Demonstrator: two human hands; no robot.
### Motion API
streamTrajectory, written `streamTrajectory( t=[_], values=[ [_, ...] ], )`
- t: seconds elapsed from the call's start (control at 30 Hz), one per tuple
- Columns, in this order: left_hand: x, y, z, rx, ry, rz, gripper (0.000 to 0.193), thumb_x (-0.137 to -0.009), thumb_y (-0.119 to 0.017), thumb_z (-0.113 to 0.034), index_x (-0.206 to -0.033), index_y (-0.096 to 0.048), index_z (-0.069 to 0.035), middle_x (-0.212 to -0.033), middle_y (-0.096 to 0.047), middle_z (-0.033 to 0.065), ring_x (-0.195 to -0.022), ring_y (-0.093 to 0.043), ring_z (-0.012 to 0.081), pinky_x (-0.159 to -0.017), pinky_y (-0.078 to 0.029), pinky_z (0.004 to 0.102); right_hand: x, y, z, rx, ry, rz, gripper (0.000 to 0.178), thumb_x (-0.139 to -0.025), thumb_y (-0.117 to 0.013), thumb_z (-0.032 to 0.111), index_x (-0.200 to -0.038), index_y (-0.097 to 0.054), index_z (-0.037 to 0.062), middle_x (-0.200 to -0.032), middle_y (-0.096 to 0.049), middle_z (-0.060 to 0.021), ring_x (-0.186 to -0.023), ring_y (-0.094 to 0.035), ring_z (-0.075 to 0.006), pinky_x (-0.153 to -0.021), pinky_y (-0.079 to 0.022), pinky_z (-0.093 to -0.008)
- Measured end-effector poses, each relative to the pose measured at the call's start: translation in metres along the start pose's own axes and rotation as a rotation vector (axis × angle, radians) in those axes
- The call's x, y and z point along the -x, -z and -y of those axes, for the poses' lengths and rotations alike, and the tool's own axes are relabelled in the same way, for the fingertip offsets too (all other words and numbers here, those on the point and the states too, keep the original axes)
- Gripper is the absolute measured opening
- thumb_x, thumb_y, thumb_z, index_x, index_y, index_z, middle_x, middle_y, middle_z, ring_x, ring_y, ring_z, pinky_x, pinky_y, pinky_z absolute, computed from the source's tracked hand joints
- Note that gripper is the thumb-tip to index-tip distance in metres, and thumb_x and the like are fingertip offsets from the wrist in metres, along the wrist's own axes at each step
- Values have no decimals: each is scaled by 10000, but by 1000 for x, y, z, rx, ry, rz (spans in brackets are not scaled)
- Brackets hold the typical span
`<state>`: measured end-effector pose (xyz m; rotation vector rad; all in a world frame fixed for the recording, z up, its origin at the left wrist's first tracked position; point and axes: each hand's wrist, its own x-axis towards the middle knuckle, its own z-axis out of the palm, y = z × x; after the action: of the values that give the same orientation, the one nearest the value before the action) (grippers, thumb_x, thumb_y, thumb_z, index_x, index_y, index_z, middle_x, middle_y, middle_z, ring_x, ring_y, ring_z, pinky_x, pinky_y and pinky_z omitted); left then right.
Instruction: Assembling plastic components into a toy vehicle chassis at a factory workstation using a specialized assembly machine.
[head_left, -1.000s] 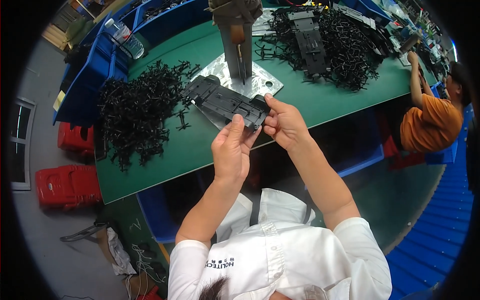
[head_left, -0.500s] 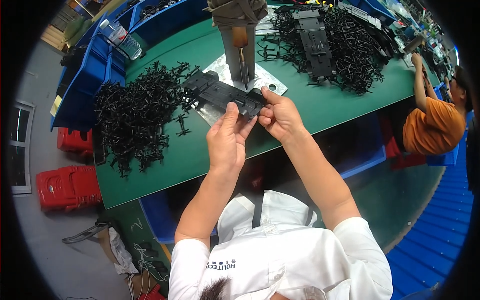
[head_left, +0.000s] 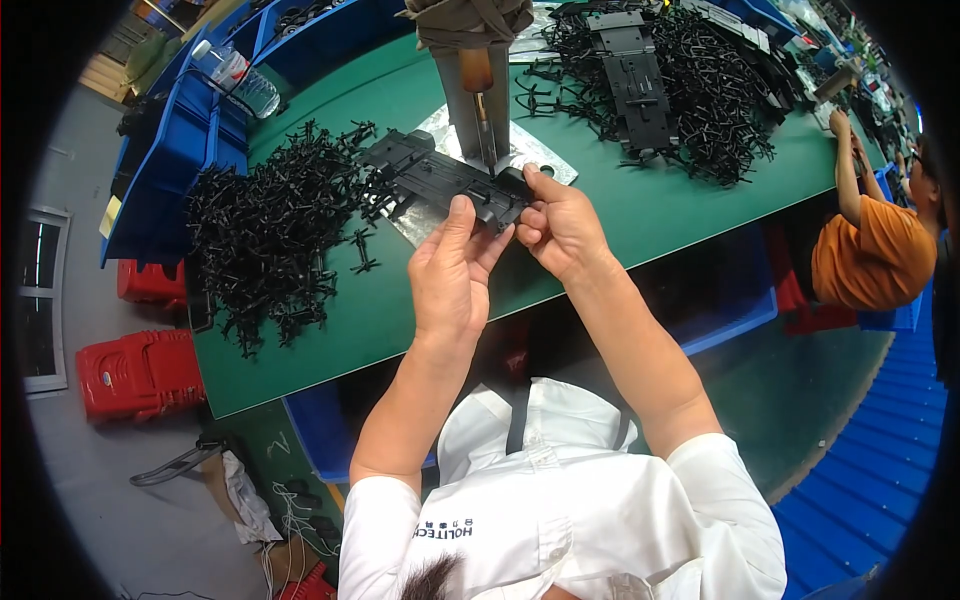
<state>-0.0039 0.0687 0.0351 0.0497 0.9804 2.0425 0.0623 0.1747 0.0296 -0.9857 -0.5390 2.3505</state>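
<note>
Between both hands I hold a flat black plastic chassis plate (head_left: pixel 435 178), its far end tilted off to the left. My left hand (head_left: pixel 450 265) grips its near edge, thumb on top and fingers underneath. At the right end, my right hand (head_left: pixel 562 222) pinches the corner with thumb and curled fingers. Just over that end hangs the metal tip of an upright soldering-iron-like tool (head_left: pixel 485 120), mounted on a post wrapped in cloth. Whether the tip touches the plate I cannot tell. A silver metal base plate (head_left: pixel 545 165) lies beneath.
Small black plastic parts (head_left: pixel 265 235) are heaped on the green table (head_left: pixel 300 375) at left. Another heap (head_left: pixel 715 120) lies at right, with a similar chassis plate (head_left: pixel 638 95) on it. Blue bins (head_left: pixel 165 185) and a bottle (head_left: pixel 245 82) stand far left. A co-worker in orange (head_left: pixel 870 255) sits at right.
The chassis plate has shifted very slightly to the left and up, toward the tool tip. Both hands keep the same hold; the view has moved a little.
</note>
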Motion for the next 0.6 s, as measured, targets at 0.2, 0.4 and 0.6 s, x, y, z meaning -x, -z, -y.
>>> streamTrajectory(
  t=[0.2, 0.4, 0.6],
  values=[
    [0, -2, -2, -2, 1, 2, 263, -874, -602, -208, -982, -546, 25, -945, -608, 109, -877, -612, 184, -798, -541, 313, 0, -2, 1, -4, 3, -9, 132, -889, -572, 186, -867, -519, 68, -611, -413, 30, -421, -342, -26, -357, -295, -176],
    [1, -4, -4, 12, -8, 9, 256, -867, -614, -215, -939, -559, 24, -897, -616, 91, -844, -609, 162, -791, -538, 311, 0, -2, 2, -1, 13, 13, 138, -894, -559, 186, -855, -523, 59, -633, -444, 15, -433, -361, -41, -357, -308, -188],
    [0, -7, -4, 15, -12, 15, 254, -866, -616, -216, -934, -563, 23, -897, -616, 90, -839, -609, 160, -788, -539, 308, -2, -2, 3, 11, 31, 16, 155, -902, -543, 186, -840, -528, 45, -646, -467, 0, -441, -376, -54, -351, -317, -201]
  ],
)
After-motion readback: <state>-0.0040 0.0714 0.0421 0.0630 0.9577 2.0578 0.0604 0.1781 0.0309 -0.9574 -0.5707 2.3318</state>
